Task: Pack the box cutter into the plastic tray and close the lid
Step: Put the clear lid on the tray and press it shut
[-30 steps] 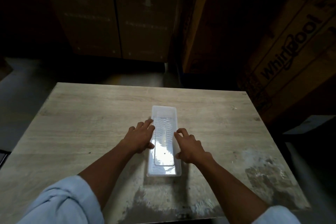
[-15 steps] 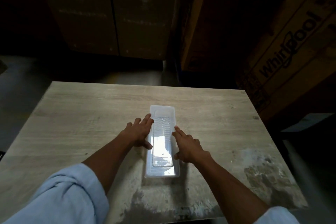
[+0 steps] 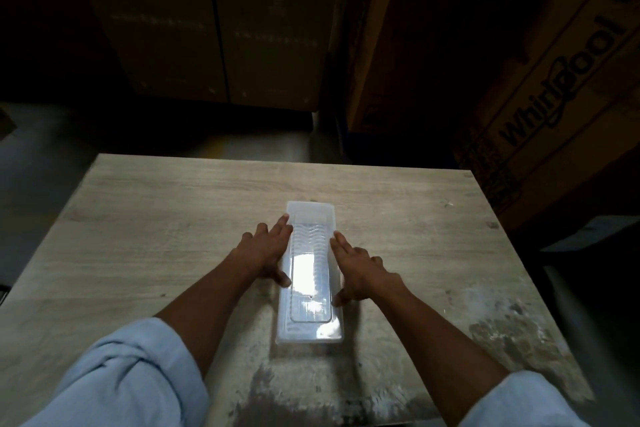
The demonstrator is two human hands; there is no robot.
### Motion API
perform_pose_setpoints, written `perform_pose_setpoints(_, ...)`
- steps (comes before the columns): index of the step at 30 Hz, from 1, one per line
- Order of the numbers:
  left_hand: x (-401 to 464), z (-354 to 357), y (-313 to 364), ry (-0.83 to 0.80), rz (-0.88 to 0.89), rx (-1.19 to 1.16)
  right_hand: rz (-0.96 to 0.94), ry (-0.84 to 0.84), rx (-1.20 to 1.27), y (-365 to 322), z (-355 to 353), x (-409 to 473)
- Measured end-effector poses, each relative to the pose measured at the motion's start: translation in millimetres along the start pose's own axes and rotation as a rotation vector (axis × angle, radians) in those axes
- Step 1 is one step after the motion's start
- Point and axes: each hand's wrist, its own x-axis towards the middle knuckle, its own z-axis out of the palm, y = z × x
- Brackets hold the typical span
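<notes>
A clear plastic tray (image 3: 310, 274) lay lengthwise in the middle of the wooden counter (image 3: 156, 236), with its lid (image 3: 310, 253) down on top. The left hand (image 3: 265, 255) rested flat against the left long edge and the right hand (image 3: 360, 270) against the right one. The fingers (image 3: 277, 229) of both hands were stretched out and open, pressing or steadying the tray from the sides and not gripping anything. The box cutter could not be made out with certainty; a long moulded shape showed through the lid, but glare from the light hid what was inside. To my judgement, the step in hand was the closing of the lid, and the task seemed nearly finished. The next move would probably call for a firm press along the rims, so that the lid snaps in all around, and a check of the near end. Cardboard boxes (image 3: 554, 80) stood behind the counter in the dark.
</notes>
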Motion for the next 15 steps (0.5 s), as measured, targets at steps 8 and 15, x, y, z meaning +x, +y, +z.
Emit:
perform_pose_setpoints(8,-2,0,2,0.003,-0.018,-0.019,-0.021,-0.048,-0.09,-4,-16,14)
perform_pose_setpoints(15,0,0,0,-0.002,-0.018,-0.044,-0.022,-0.077,-0.105,-4,-19,24)
